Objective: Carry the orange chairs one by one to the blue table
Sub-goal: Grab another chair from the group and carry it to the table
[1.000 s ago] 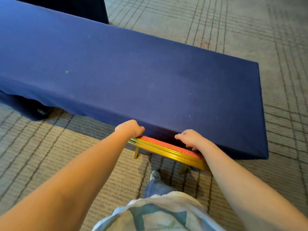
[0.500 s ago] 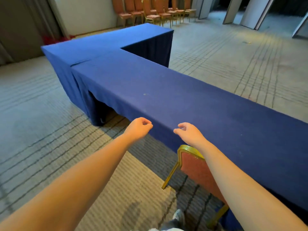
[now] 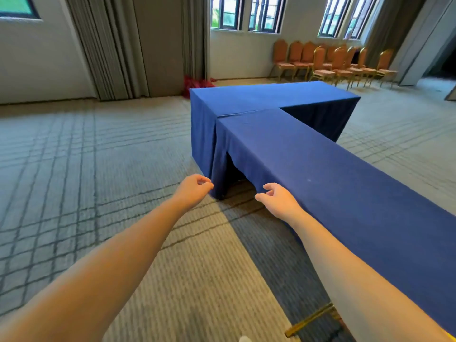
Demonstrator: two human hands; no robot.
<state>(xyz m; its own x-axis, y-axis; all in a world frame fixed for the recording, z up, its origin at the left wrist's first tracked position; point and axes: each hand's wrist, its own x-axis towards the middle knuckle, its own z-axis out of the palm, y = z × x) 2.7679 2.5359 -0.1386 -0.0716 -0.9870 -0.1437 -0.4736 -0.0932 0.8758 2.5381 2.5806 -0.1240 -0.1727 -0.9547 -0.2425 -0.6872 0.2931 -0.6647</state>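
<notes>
The blue table [image 3: 333,169] runs from the lower right up to an L-shaped corner in mid view, draped in blue cloth. My left hand [image 3: 193,190] and my right hand [image 3: 277,199] are stretched out in front of me, fingers loosely curled, holding nothing. The right hand hovers beside the table's near edge. Only a gold leg [image 3: 309,319] of the orange chair set at the table shows at the bottom, mostly hidden by my right arm. Several orange chairs [image 3: 330,62] stand in rows by the far wall under the windows.
Patterned grey carpet [image 3: 86,169] spreads wide to the left. Grey curtains [image 3: 111,45] hang on the far left wall, with a red heap [image 3: 196,82] at their foot. A partition wall [image 3: 424,40] stands at the far right.
Both hands have let go of the chair's back at the table. My view has swung up and left, so the chair has dropped almost out of sight and the far chairs show.
</notes>
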